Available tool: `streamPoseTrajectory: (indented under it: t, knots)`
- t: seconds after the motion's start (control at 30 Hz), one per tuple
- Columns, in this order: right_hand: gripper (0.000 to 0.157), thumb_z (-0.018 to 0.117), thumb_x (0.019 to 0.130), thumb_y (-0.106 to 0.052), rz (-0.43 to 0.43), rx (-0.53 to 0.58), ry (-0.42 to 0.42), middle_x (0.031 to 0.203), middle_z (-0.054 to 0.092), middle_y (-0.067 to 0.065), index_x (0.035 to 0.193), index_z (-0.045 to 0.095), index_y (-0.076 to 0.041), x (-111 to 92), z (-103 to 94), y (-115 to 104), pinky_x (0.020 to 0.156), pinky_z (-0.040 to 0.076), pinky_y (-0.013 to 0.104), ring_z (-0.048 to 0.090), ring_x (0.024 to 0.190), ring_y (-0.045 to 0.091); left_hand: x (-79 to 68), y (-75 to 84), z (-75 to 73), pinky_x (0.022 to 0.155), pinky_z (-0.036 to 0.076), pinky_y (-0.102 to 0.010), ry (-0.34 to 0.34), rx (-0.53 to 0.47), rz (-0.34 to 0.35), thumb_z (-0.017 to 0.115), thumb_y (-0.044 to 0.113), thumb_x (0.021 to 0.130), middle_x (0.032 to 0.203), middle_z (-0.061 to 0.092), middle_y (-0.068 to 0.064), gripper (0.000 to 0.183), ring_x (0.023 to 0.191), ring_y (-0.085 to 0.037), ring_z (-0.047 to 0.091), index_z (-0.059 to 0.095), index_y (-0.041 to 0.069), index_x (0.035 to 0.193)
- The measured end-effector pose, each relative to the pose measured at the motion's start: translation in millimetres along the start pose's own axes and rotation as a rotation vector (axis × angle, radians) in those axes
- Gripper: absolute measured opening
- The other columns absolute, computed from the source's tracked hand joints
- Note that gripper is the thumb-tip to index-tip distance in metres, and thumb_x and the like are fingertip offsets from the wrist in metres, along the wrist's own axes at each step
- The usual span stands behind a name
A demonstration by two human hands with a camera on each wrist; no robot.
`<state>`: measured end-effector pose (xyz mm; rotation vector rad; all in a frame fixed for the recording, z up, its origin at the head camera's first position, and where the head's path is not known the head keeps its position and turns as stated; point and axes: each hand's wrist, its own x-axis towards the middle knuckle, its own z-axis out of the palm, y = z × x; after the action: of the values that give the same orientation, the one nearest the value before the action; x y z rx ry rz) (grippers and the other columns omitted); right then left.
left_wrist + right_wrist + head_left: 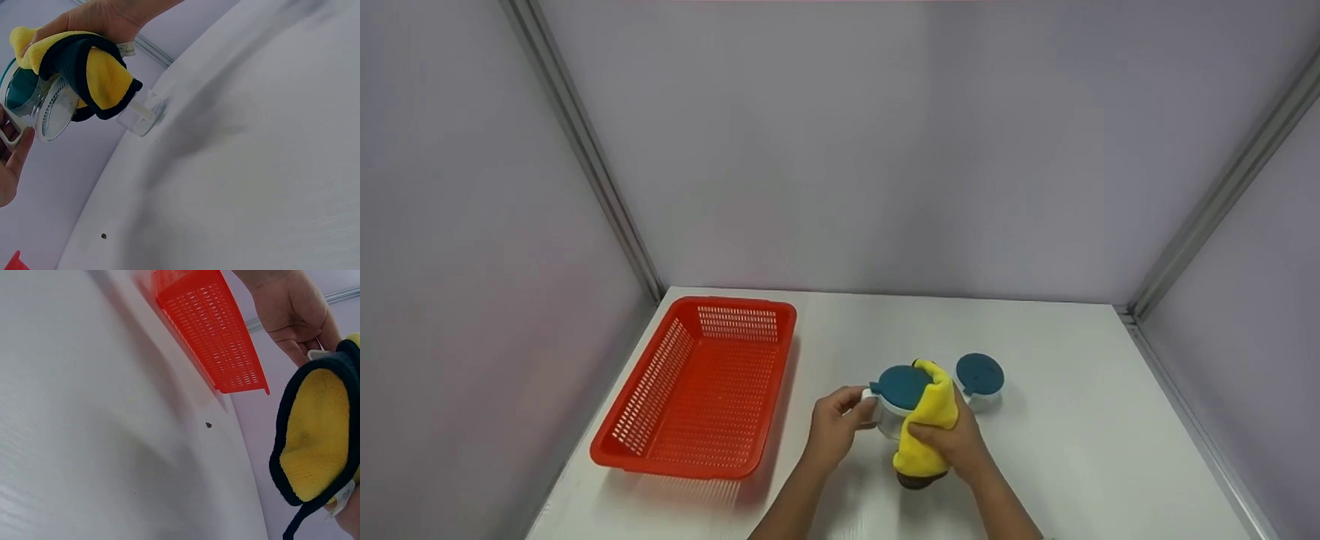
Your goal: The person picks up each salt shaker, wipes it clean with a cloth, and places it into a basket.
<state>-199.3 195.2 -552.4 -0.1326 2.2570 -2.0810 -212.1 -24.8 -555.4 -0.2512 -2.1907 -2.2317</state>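
A clear jar with a teal lid [901, 386] and a white handle [17, 125] is lifted above the table. My left hand [837, 421] pinches that handle from the left side. With my right hand [956, 442] I grip a yellow cloth [919, 442] with dark edging and press it round the jar's right side. The cloth [318, 433] hangs in folds below the fingers and hides part of the jar. Just behind my right hand a second jar with a teal lid [980, 373] stands on the table.
A red plastic basket [769, 420] with slotted walls sits on the left of the white table [1080, 450]. Pale panels [840, 150] enclose the table at the back and both sides. A small dark mark [208, 424] shows on the tabletop.
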Motion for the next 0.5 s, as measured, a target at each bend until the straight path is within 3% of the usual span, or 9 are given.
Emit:
streamPoseTrajectory:
  t: [0.5]
  knots:
    - [0.087, 0.086, 0.071, -0.015, -0.036, 0.011, -0.014, 0.120, 0.055, 0.010, 0.142, 0.037, -0.025, -0.9, -2.0, -1.5, 0.097, 0.046, 0.038, 0.055, 0.106, 0.028, -2.1, 4.3, 2.0, 0.077, 0.061, -0.034, -0.011, -0.031, 0.001, 0.069, 0.029, 0.092, 0.105, 0.071, -0.005, 0.023, 0.097, -0.025, 0.070, 0.072, 0.015, 0.110]
